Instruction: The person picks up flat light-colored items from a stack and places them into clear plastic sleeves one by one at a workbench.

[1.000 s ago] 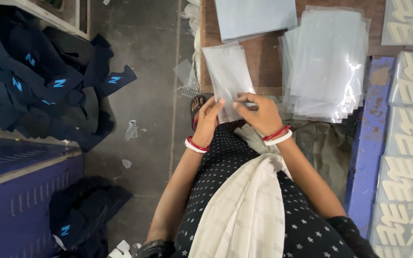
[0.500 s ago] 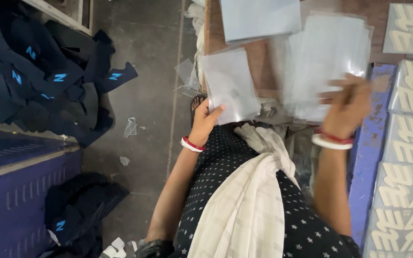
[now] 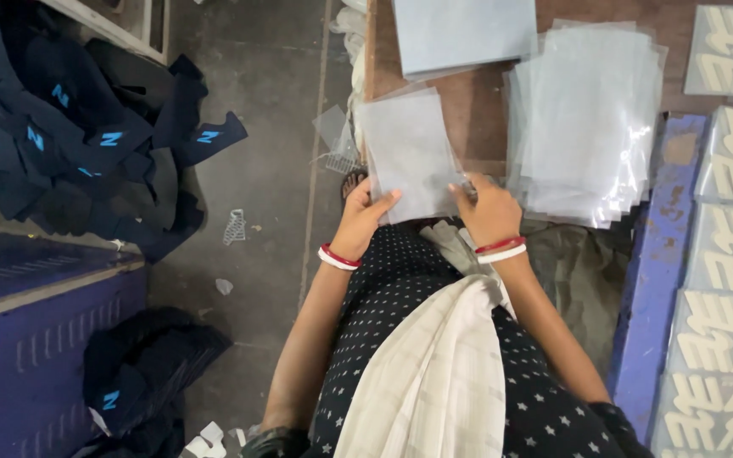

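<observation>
Both the left hand (image 3: 362, 222) and the right hand (image 3: 487, 212) pinch one thin translucent plastic sheet (image 3: 409, 153) by its lower edge. Being limp, it could slip from the fingers or drag the loose stack of clear sheets (image 3: 583, 119) just beside it off the brown wooden worktop (image 3: 477, 106).

Sheet stack (image 3: 585, 119) right of held sheet (image 3: 409, 153)

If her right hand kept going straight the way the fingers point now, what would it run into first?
The right hand points up-left across the translucent sheet both hands hold. Past it, probably the grey board on the wooden table; depth is unclear.

Translucent grey sheet (image 3: 409, 153), white-dotted black dress (image 3: 400, 288)
</observation>
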